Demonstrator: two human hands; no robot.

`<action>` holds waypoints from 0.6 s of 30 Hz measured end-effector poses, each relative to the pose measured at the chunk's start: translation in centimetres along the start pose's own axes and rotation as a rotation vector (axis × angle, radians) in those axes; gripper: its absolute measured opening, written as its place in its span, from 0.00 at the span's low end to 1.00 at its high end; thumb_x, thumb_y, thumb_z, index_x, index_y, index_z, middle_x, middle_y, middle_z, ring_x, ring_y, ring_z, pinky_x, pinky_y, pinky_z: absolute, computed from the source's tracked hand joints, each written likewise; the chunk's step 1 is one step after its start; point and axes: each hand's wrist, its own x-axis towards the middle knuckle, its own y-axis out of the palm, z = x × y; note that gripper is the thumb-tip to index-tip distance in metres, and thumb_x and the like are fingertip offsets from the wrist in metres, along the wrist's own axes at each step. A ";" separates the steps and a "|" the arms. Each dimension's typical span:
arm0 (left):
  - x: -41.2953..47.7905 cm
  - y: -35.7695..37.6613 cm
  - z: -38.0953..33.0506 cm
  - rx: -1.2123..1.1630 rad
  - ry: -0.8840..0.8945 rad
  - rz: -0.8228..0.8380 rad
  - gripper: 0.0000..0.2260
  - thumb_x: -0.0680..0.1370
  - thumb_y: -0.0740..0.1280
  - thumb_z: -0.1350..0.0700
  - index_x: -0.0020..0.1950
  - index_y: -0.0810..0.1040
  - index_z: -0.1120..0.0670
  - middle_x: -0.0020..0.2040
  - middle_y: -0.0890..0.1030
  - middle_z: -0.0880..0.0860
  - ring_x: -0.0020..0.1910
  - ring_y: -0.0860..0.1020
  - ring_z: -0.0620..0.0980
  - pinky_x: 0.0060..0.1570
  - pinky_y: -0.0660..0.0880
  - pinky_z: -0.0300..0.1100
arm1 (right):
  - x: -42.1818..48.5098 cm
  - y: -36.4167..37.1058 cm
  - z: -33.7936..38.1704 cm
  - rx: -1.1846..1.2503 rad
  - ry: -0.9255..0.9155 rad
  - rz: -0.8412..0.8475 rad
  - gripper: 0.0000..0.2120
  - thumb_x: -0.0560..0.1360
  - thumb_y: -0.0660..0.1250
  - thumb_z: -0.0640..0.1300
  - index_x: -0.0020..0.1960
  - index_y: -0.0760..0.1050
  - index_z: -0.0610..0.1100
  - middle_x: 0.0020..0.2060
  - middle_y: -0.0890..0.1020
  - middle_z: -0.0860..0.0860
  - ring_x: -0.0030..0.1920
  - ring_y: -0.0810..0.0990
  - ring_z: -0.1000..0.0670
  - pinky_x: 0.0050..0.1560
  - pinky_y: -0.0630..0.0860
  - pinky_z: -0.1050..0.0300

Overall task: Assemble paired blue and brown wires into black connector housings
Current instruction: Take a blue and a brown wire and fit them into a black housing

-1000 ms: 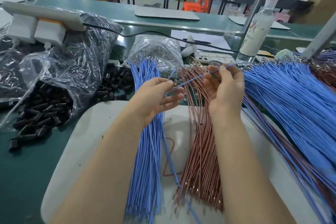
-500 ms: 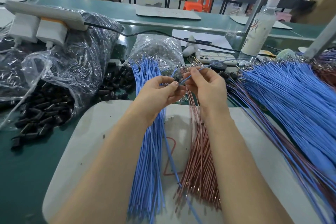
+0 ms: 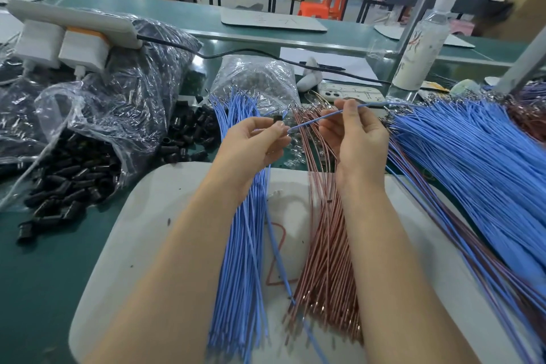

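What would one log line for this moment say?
left hand: pinches housing | right hand: pinches blue wire | wire tip: near housing, insertion unclear

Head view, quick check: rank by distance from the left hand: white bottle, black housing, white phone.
1. The black housing, pinched by the left hand itself.
2. The white phone, beyond it, to the right.
3. The white bottle, far back right.

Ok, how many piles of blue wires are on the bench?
2. A smaller pile lies on the white board under the left hand; a bigger pile fans across the right side, possibly continuing out of frame. The right hand pinches one separate blue wire.
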 end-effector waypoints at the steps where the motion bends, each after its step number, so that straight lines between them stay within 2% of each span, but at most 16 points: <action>1: -0.1 0.1 -0.1 0.002 -0.013 0.028 0.01 0.78 0.66 0.60 0.46 0.75 0.55 0.46 0.84 0.53 0.44 0.82 0.47 0.48 0.79 0.38 | 0.0 0.0 0.0 0.014 0.009 0.000 0.11 0.81 0.59 0.41 0.43 0.76 0.43 0.29 0.82 0.52 0.30 0.80 0.56 0.34 0.78 0.64; 6: -0.4 0.2 -0.2 0.047 -0.023 0.139 0.03 0.78 0.65 0.60 0.47 0.78 0.57 0.44 0.85 0.51 0.45 0.82 0.45 0.49 0.79 0.36 | 0.1 -0.2 -0.2 -0.022 0.006 -0.020 0.12 0.82 0.59 0.43 0.42 0.76 0.45 0.31 0.81 0.51 0.31 0.80 0.55 0.33 0.77 0.64; 14: -0.4 0.0 -0.1 0.089 -0.042 0.166 0.03 0.78 0.66 0.59 0.47 0.79 0.56 0.42 0.85 0.50 0.43 0.82 0.43 0.49 0.79 0.36 | 0.2 -0.5 -0.3 -0.084 -0.006 -0.045 0.12 0.82 0.58 0.44 0.43 0.76 0.47 0.28 0.80 0.53 0.28 0.77 0.56 0.32 0.76 0.64; 18: -0.4 0.0 0.3 0.275 0.051 0.104 0.03 0.75 0.70 0.59 0.47 0.78 0.53 0.41 0.83 0.47 0.38 0.80 0.38 0.46 0.76 0.34 | 0.2 -0.6 0.1 -0.014 -0.037 -0.081 0.12 0.82 0.58 0.44 0.44 0.76 0.46 0.29 0.80 0.53 0.29 0.79 0.56 0.32 0.77 0.64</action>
